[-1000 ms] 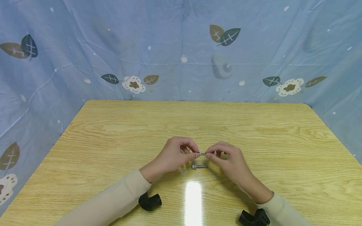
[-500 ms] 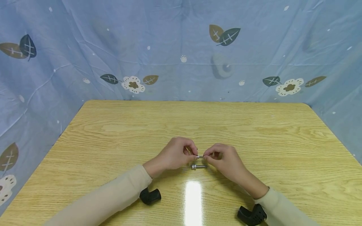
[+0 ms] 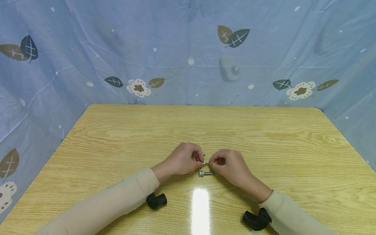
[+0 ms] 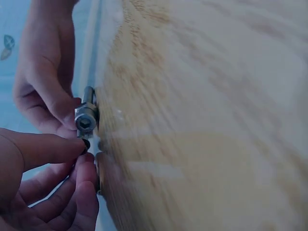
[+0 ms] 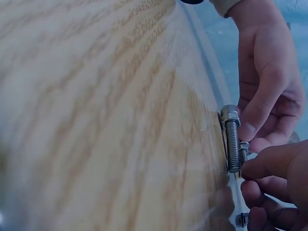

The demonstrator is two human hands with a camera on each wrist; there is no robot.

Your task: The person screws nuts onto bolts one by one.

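Note:
My left hand and right hand meet over the middle of the table, pinching opposite ends of a small metal bolt. A small nut on that bolt shows by the left fingertips, and its thread runs to the right thumb and finger. Just in front of the hands lies a larger socket-head bolt with a nut up by its head. The hex socket of this larger bolt faces the left wrist camera. Behind the left fingertips, the end of another thin bolt pokes out, mostly hidden.
The wood-grain table is backed by a blue patterned curtain. A black wrist mount hangs below the left sleeve and another black mount below the right. A bright light reflection lies toward the table's front.
Both hands have shifted slightly left with the small bolt, the right hand a little more. More of the thin bolt behind the left fingers shows. The larger bolt stays put.

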